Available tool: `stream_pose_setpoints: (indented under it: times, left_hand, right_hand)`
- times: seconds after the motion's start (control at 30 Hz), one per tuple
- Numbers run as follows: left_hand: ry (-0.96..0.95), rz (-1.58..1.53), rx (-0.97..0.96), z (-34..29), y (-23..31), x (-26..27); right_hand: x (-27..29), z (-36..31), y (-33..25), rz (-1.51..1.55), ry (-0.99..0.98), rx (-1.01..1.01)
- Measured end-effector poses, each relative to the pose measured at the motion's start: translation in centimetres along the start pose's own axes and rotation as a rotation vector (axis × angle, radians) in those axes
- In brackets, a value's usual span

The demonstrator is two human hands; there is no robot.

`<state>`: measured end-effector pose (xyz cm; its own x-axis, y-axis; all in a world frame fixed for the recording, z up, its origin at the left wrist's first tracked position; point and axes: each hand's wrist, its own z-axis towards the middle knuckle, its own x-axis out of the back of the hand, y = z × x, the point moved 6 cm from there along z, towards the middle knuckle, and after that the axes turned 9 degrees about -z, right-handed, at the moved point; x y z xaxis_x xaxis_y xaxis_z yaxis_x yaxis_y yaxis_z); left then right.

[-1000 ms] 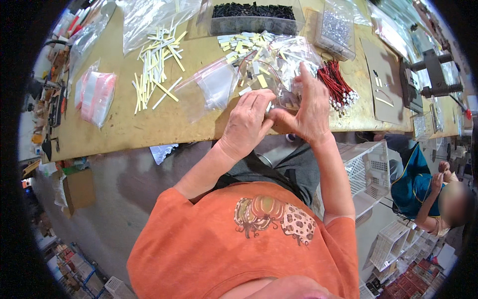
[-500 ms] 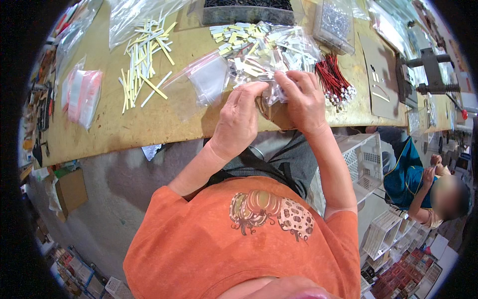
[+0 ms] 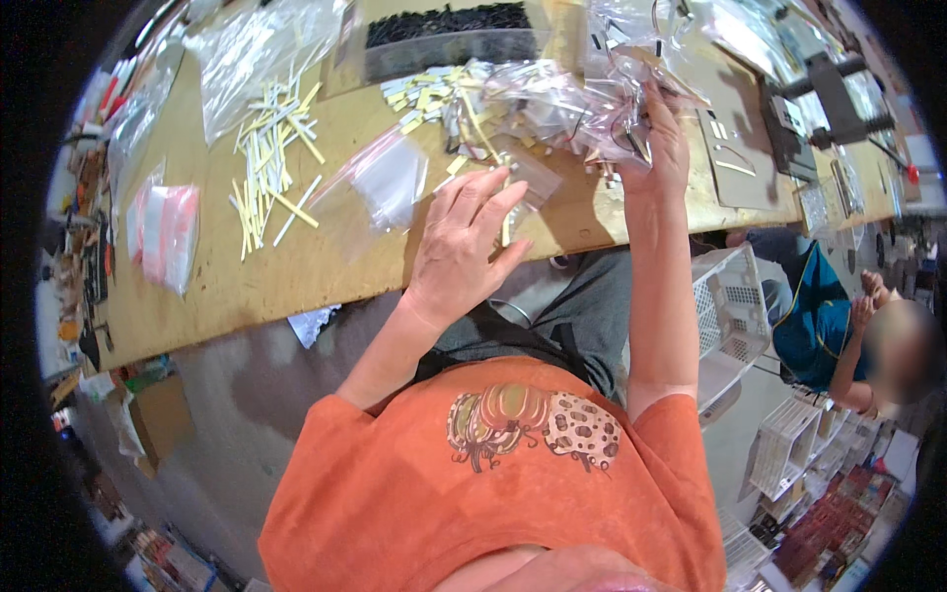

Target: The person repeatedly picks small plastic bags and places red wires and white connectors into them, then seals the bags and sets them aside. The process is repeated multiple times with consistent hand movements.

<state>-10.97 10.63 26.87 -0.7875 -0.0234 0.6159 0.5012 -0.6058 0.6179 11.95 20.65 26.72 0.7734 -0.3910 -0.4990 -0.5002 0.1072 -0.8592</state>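
Observation:
My left hand [image 3: 466,235] is over the near edge of the table, fingers spread and thumb apart. Beneath and beside its fingertips lie a small clear bag [image 3: 538,184] and a narrow pale strip [image 3: 506,235]. Farther right, my right hand [image 3: 663,148] has its fingers closed against a clear plastic bag [image 3: 614,133] with small parts and dark wire in it. Other filled bags crowd round it, so its exact grip is partly hidden. Between the hands and the black bin spreads a heap of short yellow and white pieces [image 3: 434,91].
A bin of small black parts [image 3: 449,49] stands at the back. Long white and yellow strips [image 3: 281,148] lie left of a flat clear bag [image 3: 390,183], with a bundle of red-edged bags [image 3: 163,232] farther left. A dark clamp-like tool [image 3: 834,99] stands right. Another person [image 3: 819,316] sits at right.
My right hand has moved right and farther away with the clear bag, over where the red wires lay. My left hand has opened and dropped slightly nearer. The view has shifted a little.

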Motion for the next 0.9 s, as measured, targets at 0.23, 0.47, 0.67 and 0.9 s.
stream_pose_setpoints:
  times: [0.23, 0.47, 0.67, 0.9]
  left_hand:
    - [-0.087, 0.116, 0.045, 0.0, -0.3, -0.8]
    - [-0.111, 0.16, 0.032, 0.4, -0.1, -1.0]
    - [-0.152, -0.192, -0.176, 0.5, 5.1, -3.0]
    - [-0.818, -0.824, 0.039, 1.0, 13.6, -18.6]
  right_hand:
    - [6.1, 0.7, -2.2, 0.36, -0.202, -0.03]
    - [21.8, -6.6, -7.3, 0.353, -0.074, 0.088]
    - [30.6, -11.8, -8.5, 0.518, 0.177, 0.114]
    - [26.8, -13.5, -3.9, 0.619, 0.219, -0.027]
